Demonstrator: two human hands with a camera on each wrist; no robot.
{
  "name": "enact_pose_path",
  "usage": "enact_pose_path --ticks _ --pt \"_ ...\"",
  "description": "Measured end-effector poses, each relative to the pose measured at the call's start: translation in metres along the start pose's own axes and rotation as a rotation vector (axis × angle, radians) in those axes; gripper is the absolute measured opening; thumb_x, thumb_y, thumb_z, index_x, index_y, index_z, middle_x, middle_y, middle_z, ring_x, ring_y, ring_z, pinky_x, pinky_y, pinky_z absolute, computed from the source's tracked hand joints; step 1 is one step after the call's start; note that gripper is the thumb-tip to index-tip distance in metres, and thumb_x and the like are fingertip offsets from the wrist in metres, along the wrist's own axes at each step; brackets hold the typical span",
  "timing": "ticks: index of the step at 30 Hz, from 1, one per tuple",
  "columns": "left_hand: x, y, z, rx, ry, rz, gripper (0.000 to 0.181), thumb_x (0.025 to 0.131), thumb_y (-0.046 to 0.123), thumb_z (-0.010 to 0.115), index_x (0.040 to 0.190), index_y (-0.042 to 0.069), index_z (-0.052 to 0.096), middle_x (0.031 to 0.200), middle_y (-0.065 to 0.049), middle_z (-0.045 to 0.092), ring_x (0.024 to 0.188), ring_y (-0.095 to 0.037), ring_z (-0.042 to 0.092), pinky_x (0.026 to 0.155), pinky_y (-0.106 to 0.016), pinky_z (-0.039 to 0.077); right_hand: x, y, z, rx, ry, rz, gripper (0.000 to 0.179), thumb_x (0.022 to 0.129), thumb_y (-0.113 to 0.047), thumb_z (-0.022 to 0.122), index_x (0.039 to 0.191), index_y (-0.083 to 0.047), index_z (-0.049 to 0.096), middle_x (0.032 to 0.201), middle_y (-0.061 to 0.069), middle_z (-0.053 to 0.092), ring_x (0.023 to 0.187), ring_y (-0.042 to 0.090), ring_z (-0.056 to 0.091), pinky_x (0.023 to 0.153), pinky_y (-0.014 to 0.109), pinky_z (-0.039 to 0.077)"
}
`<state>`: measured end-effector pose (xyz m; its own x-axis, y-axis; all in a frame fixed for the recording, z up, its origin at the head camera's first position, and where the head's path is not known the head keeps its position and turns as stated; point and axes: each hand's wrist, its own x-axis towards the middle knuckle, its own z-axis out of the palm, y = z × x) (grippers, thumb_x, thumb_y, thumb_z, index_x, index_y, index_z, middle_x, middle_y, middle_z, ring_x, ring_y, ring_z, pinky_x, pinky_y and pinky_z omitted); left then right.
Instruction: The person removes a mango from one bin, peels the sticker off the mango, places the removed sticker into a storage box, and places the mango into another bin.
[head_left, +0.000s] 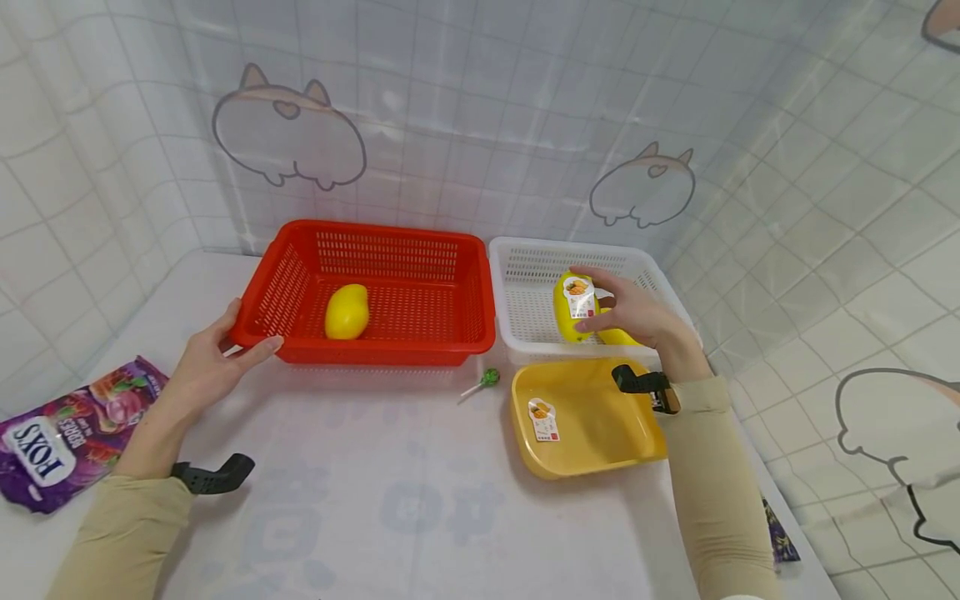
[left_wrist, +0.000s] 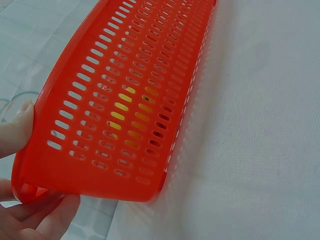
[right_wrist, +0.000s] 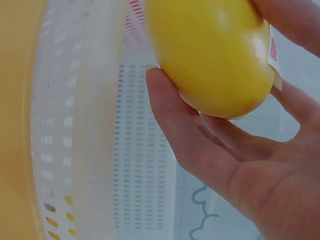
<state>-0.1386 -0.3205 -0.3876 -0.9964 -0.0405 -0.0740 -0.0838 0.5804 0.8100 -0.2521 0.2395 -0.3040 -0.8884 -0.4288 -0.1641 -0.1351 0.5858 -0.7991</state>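
My left hand point(head_left: 210, 358) grips the front left corner of a red plastic basket point(head_left: 375, 352). In the left wrist view its thumb lies against the rim and its fingers point(left_wrist: 57, 217) curl round the corner. A yellow mango point(head_left: 347, 312) lies in that basket on the left. My right hand point(head_left: 630, 310) holds another yellow mango point(head_left: 561, 304) with a white fruit sticker over the white basket point(head_left: 525, 333). In the right wrist view the fingers wrap this mango point(right_wrist: 210, 55) from several sides. A further mango point(head_left: 617, 337) shows under the right hand, partly hidden.
A yellow tub point(head_left: 592, 425) with a sticker stands before the white basket, under the right forearm. Between tub and red basket lies a green lollipop point(head_left: 491, 377). At left is a purple Fox's bag point(head_left: 82, 425); a dark wrapper point(head_left: 780, 533) lies far right. Tile-patterned sheeting rises behind.
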Motion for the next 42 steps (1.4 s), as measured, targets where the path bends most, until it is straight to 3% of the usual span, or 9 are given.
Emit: enact_pose_path --ticks 7,12,18,23,30,42 --pt "0.001 -0.001 0.000 0.003 0.002 -0.006 0.098 0.097 0.051 0.058 0.159 0.014 -0.010 0.165 -0.025 0.005 0.137 -0.054 0.029 0.068 -0.001 0.044 -0.010 -0.009 0.010 0.013 0.046 -0.032 0.090 0.079 -0.013 0.085 0.154 -0.030 0.039 0.152 0.005 0.043 0.121 0.034 0.056 0.085 0.031 0.058" --pt "0.001 -0.001 0.001 0.001 -0.001 -0.001 0.098 0.098 0.051 0.058 0.159 0.013 -0.010 0.165 -0.026 0.005 0.137 -0.055 0.029 0.067 0.000 0.042 -0.018 -0.014 0.017 0.044 0.054 -0.063 0.090 0.080 -0.011 0.084 0.155 -0.026 0.037 0.155 0.003 0.040 0.123 0.033 0.054 0.085 0.030 0.058" --pt "0.002 -0.002 0.001 0.006 0.001 -0.001 0.098 0.097 0.051 0.058 0.159 0.014 -0.009 0.166 -0.024 0.005 0.137 -0.055 0.028 0.067 -0.001 0.043 -0.025 -0.017 0.030 0.062 0.071 -0.067 0.089 0.080 -0.011 0.084 0.154 -0.029 0.038 0.152 0.000 0.044 0.114 0.031 0.058 0.085 0.029 0.056" --pt "0.003 -0.002 0.000 0.006 -0.002 0.006 0.097 0.098 0.050 0.058 0.159 0.015 -0.009 0.165 -0.025 0.005 0.137 -0.055 0.028 0.067 0.000 0.042 -0.032 -0.023 0.042 0.070 0.065 -0.074 0.089 0.080 -0.011 0.083 0.154 -0.031 0.038 0.152 0.000 0.043 0.112 0.032 0.057 0.083 0.030 0.056" --pt "0.002 -0.001 -0.001 0.004 -0.008 0.000 0.097 0.098 0.051 0.057 0.158 0.016 -0.010 0.166 -0.024 0.003 0.137 -0.056 0.027 0.067 -0.001 0.042 -0.037 -0.028 0.061 0.109 0.059 -0.023 0.091 0.079 -0.012 0.084 0.152 -0.041 0.038 0.143 -0.002 0.049 0.117 0.030 0.055 0.083 0.033 0.057" --pt "0.001 -0.001 -0.002 -0.005 -0.012 -0.008 0.100 0.096 0.054 0.058 0.158 0.016 -0.011 0.166 -0.022 0.003 0.138 -0.055 0.027 0.068 -0.004 0.047 -0.047 -0.039 0.094 0.149 0.014 -0.076 0.090 0.079 -0.008 0.083 0.149 -0.045 0.039 0.140 0.000 0.049 0.116 0.031 0.054 0.087 0.038 0.059"
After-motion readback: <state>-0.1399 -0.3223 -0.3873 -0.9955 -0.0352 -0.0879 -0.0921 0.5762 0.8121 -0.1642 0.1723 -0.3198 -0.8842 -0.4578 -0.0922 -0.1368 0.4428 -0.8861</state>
